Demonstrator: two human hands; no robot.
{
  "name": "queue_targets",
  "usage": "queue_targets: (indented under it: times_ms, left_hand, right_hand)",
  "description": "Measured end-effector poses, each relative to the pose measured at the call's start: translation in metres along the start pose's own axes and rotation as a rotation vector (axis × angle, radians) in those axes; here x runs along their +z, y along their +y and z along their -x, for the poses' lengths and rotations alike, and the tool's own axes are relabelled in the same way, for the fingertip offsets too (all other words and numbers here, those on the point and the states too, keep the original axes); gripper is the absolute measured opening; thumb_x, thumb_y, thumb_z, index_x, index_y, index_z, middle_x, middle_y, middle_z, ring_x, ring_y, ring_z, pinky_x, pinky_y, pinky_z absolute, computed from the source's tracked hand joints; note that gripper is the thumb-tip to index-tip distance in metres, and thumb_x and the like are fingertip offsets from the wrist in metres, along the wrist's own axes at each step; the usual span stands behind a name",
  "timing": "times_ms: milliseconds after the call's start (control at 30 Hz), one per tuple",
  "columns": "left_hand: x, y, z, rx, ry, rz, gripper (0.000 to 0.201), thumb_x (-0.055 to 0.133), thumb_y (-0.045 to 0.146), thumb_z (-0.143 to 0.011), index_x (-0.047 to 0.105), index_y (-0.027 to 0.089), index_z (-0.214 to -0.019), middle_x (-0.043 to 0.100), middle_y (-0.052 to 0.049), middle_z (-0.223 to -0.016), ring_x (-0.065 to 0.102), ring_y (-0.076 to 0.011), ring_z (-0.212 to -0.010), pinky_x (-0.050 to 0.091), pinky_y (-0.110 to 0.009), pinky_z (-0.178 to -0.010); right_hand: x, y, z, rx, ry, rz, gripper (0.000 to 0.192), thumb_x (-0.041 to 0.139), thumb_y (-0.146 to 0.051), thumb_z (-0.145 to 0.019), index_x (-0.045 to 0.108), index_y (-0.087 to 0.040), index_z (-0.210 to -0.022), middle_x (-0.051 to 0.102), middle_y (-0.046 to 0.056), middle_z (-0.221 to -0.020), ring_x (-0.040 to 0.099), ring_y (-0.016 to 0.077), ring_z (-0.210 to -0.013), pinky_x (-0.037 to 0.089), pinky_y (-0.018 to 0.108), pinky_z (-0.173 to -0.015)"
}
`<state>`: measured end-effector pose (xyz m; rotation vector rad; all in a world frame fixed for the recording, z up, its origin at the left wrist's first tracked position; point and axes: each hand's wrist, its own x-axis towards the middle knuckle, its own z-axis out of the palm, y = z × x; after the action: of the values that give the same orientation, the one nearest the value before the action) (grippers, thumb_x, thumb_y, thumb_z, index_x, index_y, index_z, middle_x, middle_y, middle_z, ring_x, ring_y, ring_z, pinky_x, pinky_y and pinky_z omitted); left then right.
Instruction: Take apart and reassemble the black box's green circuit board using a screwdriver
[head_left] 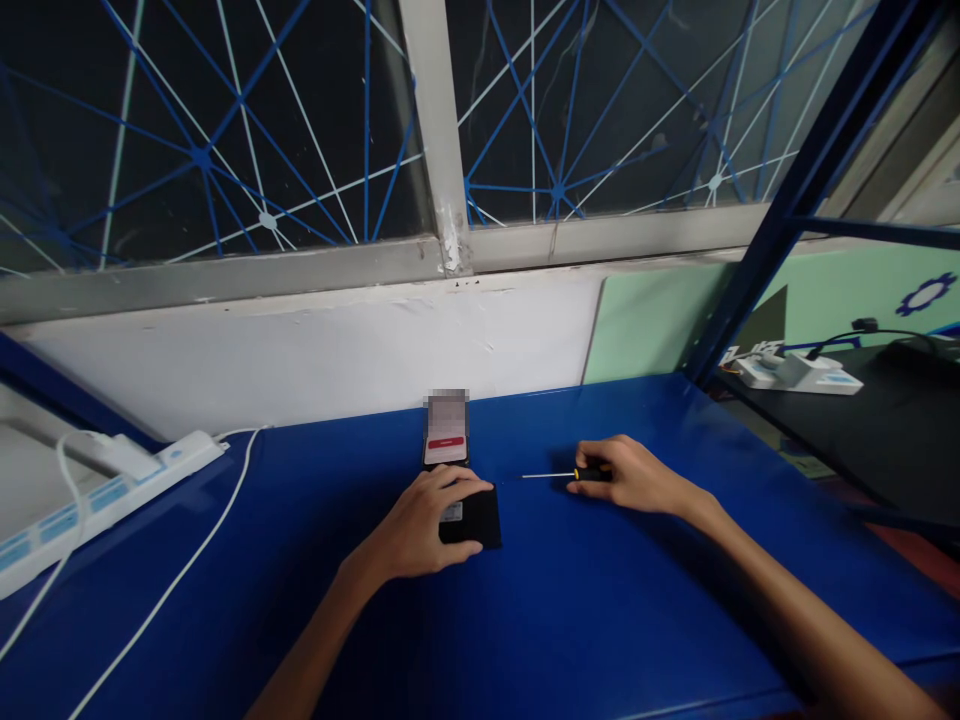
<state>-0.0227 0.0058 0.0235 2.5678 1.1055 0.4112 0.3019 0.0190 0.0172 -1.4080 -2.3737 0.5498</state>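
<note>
One screwdriver [579,474] in right fingers [592,489]

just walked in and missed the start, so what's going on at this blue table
A person's left hand spans a flat black object with a pale label, fingers and thumb at its edges. The right hand holds a screwdriver by its handle, the shaft pointing towards that object, its tip apart from it. A lit screen is just beyond the left hand on the blue table.
</note>
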Motion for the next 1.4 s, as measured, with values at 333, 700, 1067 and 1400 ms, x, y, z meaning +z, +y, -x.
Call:
queue_targets:
  times_ms: [333, 700, 1067, 1400]
  left_hand:
    - [0.025, 0.006, -0.016, 0.036, 0.173, -0.066, 0.049, 0.071, 0.037, -0.078, 0.058, 0.027, -0.124, 0.060, -0.008, -0.124, 0.057, -0.0285, -0.109, 0.048, -0.048, -0.090]
    - [0.034, 0.011, -0.039, 0.023, 0.161, -0.105, 0.051, 0.072, 0.040, -0.079, 0.057, 0.025, -0.125, 0.060, -0.007, -0.123, 0.057, -0.0282, -0.109, 0.049, -0.048, -0.091]
    - [0.020, 0.028, -0.010, -0.203, 0.098, -0.403, 0.061, 0.061, 0.043, -0.082, 0.046, 0.023, -0.137, 0.048, -0.016, -0.135, 0.058, -0.0352, -0.109, 0.058, -0.042, -0.069]
    - [0.010, 0.030, 0.011, -0.401, 0.063, -0.589, 0.044, 0.042, 0.023, -0.096, 0.043, 0.025, -0.140, 0.037, -0.018, -0.146, 0.061, -0.0325, -0.106, 0.057, -0.045, -0.074]
  right_hand:
    - [-0.002, 0.000, -0.001, 0.010, 0.009, 0.004, 0.028, 0.063, -0.045, -0.082, 0.055, -0.019, -0.078, 0.051, -0.004, -0.058, 0.040, 0.0103, -0.051, 0.025, 0.024, -0.051]
    - [-0.006, 0.005, 0.001, 0.023, 0.047, -0.031, 0.028, 0.063, -0.045, -0.083, 0.055, -0.019, -0.077, 0.053, -0.003, -0.061, 0.041, 0.0102, -0.052, 0.026, 0.023, -0.051]
    - [-0.006, 0.001, 0.001, 0.012, 0.037, -0.018, 0.028, 0.063, -0.045, -0.082, 0.055, -0.019, -0.077, 0.051, -0.004, -0.059, 0.041, 0.0101, -0.051, 0.026, 0.023, -0.051]
    - [-0.003, 0.001, 0.000, 0.009, 0.042, -0.012, 0.026, 0.064, -0.044, -0.082, 0.058, -0.019, -0.078, 0.051, -0.004, -0.057, 0.041, 0.0108, -0.050, 0.025, 0.024, -0.050]
